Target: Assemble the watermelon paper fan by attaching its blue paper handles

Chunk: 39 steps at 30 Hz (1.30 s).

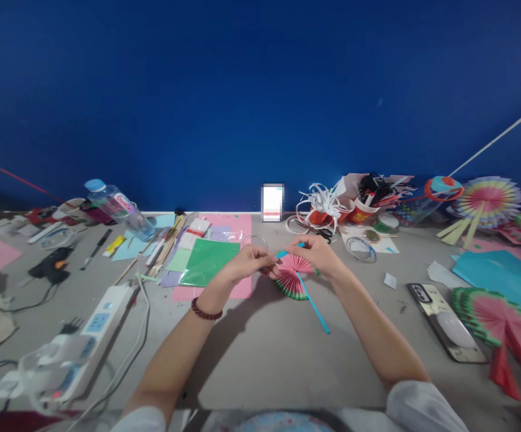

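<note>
A small pleated paper fan (293, 277), pink with a green rim, is held above the grey table (260, 354) between both hands. My left hand (248, 262) is closed, pinching the fan's left side; a dark bead bracelet is on that wrist. My right hand (317, 255) is closed on the fan's top and on a thin blue strip (313, 305). The strip runs from my fingertips down and to the right, ending near the table.
Green and pink paper sheets (209, 261) lie behind the hands. A power strip (96, 327), glue gun (53, 267) and water bottle (119, 207) sit at the left. A phone (445, 321), larger paper fans (497, 315) and red cups (332, 213) are at the right.
</note>
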Motion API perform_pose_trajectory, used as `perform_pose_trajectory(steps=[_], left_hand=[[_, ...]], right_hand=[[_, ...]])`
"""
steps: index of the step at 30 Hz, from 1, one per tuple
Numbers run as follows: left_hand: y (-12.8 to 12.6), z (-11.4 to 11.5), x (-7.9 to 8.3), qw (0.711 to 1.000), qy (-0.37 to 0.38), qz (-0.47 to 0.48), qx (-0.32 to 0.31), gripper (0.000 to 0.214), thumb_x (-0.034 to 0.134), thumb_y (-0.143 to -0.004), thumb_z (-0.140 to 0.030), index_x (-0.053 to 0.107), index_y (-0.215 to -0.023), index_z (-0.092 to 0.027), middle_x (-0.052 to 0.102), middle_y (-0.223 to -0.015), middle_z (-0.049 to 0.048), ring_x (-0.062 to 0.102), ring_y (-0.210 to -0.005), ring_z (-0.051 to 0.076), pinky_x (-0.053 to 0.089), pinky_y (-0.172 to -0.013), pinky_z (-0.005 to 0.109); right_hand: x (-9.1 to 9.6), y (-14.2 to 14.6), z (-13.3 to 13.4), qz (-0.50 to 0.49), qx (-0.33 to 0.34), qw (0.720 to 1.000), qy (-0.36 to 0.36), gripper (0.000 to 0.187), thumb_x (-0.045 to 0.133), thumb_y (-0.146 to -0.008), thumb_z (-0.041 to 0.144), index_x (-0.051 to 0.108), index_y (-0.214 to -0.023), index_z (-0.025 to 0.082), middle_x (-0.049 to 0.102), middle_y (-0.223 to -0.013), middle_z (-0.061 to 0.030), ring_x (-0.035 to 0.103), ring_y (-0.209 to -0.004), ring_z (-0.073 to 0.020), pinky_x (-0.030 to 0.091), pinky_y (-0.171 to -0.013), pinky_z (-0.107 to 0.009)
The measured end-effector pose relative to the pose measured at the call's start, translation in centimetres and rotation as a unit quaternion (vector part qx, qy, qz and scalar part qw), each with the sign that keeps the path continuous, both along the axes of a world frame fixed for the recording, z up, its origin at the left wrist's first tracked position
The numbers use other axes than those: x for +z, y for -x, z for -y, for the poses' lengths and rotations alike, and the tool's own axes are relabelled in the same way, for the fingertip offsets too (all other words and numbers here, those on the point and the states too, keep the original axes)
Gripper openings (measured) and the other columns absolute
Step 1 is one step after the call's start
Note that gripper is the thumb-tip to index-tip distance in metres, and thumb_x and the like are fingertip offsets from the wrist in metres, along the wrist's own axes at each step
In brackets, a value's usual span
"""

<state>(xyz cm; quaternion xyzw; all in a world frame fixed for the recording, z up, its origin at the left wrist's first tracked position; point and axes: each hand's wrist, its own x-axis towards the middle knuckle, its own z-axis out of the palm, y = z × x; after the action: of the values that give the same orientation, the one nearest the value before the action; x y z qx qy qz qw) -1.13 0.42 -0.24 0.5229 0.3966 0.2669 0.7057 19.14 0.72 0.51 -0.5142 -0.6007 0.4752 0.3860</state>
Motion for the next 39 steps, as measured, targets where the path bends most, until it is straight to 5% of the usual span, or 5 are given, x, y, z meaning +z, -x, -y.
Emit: perform_pose_trajectory(steps=[7, 24, 30, 39], left_hand=[[-0.5, -0.1, -0.3, 0.997, 0.022, 0.015, 0.068, 0.032, 0.077, -0.067, -0.040, 0.071, -0.076, -0.010, 0.071, -0.063, 0.0068, 0.066, -0.055, 0.013, 0.048, -0.055, 0.022], [-1.4, 0.6, -0.3, 0.995, 0.037, 0.033, 0.091, 0.048, 0.077, -0.063, -0.054, 0.071, -0.079, -0.010, 0.071, -0.064, 0.0072, 0.066, -0.055, 0.014, 0.051, -0.058, 0.024], [-1.2, 0.6, -0.2, 0.995, -0.028, 0.040, 0.081, 0.045, 0.075, -0.067, -0.053, 0.070, -0.077, -0.010, 0.071, -0.066, 0.0080, 0.065, -0.058, 0.013, 0.049, -0.060, 0.024], [-1.3, 0.5, -0.5, 0.995, -0.020, 0.056, 0.074, 0.045, 0.077, -0.064, -0.052, 0.068, -0.075, -0.010, 0.067, -0.059, 0.0043, 0.060, -0.053, 0.011, 0.046, -0.055, 0.023]], right_hand=[[-1.3, 0.5, -0.3, -0.161, 0.004, 0.984, 0.078, 0.032, 0.078, -0.060, 0.047, 0.072, -0.070, 0.017, 0.064, -0.063, -0.0012, 0.055, -0.062, -0.0130, 0.043, -0.064, -0.028], [-1.0, 2.0, 0.5, -0.167, -0.025, 0.984, 0.053, 0.027, 0.080, -0.057, 0.040, 0.070, -0.060, 0.015, 0.067, -0.059, -0.0020, 0.056, -0.056, -0.0134, 0.043, -0.059, -0.028], [-1.8, 1.5, 0.0, -0.168, -0.038, 0.983, 0.067, 0.032, 0.081, -0.059, 0.045, 0.070, -0.059, 0.015, 0.066, -0.058, -0.0036, 0.057, -0.057, -0.0135, 0.043, -0.060, -0.028], [-1.3, 1.4, 0.2, -0.177, -0.029, 0.983, 0.036, 0.039, 0.075, -0.066, 0.053, 0.072, -0.060, 0.015, 0.070, -0.063, -0.0069, 0.061, -0.062, -0.0160, 0.047, -0.067, -0.030]])
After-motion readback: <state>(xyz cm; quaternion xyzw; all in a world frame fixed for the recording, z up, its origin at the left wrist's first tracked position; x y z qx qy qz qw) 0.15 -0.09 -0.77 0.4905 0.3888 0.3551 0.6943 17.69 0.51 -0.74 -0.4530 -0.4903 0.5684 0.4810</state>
